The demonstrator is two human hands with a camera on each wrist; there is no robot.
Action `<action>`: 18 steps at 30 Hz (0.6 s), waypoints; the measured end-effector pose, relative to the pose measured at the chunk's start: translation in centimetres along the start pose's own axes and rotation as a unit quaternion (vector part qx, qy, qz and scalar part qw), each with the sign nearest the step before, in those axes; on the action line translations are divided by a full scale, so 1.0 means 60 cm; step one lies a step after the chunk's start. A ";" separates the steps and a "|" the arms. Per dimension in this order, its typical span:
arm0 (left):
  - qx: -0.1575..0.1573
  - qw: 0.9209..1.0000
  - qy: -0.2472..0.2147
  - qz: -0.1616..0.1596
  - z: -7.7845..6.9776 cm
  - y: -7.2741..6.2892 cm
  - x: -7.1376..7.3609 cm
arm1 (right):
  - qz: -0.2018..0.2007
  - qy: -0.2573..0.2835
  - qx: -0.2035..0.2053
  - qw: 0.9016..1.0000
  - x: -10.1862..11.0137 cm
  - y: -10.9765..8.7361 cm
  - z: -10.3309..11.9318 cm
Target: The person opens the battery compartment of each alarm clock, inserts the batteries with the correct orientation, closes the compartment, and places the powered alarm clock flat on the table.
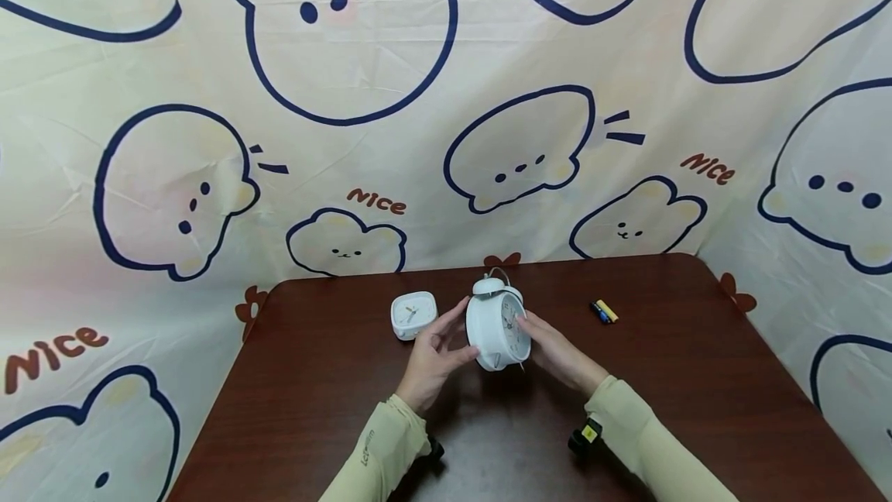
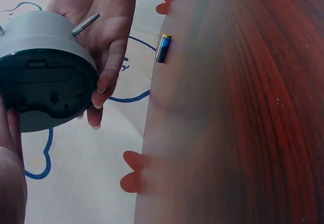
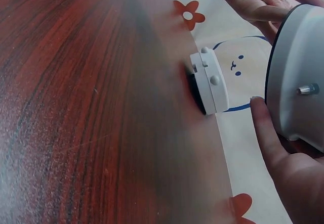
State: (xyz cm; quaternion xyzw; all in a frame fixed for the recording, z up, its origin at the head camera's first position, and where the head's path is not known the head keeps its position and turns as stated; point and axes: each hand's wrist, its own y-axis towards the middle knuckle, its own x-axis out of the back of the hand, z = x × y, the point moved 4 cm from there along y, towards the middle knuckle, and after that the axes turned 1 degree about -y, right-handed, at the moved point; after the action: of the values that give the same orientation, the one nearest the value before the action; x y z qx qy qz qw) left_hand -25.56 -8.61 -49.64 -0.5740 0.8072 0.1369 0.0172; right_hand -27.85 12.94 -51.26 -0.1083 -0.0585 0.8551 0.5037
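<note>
Both hands hold a white twin-bell alarm clock [image 1: 486,334] up over the table, tilted, its dial turned to the right in the head view. My left hand [image 1: 430,362] grips the left side of the casing, thumb low and fingers higher up. On the dial side, my right hand [image 1: 560,353] holds the clock with its thumb at the face and fingers around the edge. The left wrist view shows the clock's dark back [image 2: 43,90], with a rectangular cover outline and small knobs, and a metal foot [image 2: 86,24] sticking out from the casing.
A smaller white square clock [image 1: 413,311] stands on the brown table [image 1: 313,409], behind and left of the hands. Two batteries [image 1: 605,312], one yellow and one blue, lie to the right. A printed cloth [image 1: 334,153] hangs behind the table's far edge.
</note>
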 end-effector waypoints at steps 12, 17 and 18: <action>-0.013 0.999 0.000 0.038 -0.001 -0.003 -0.007 | 0.002 -0.002 -0.004 1.000 0.002 0.001 -0.003; -0.009 0.999 0.009 0.036 0.001 -0.003 -0.008 | -0.002 -0.003 0.001 1.000 0.004 0.001 -0.004; -0.009 0.999 0.009 0.035 0.001 -0.003 -0.009 | -0.005 -0.006 0.000 1.000 0.005 0.001 -0.004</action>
State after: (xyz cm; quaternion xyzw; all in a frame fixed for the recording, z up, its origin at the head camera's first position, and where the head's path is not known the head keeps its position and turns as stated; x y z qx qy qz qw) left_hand -25.25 -8.16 -49.64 -0.5466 0.8257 0.1393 -0.0003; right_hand -27.98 13.17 -51.54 -0.1032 -0.0617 0.8533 0.5074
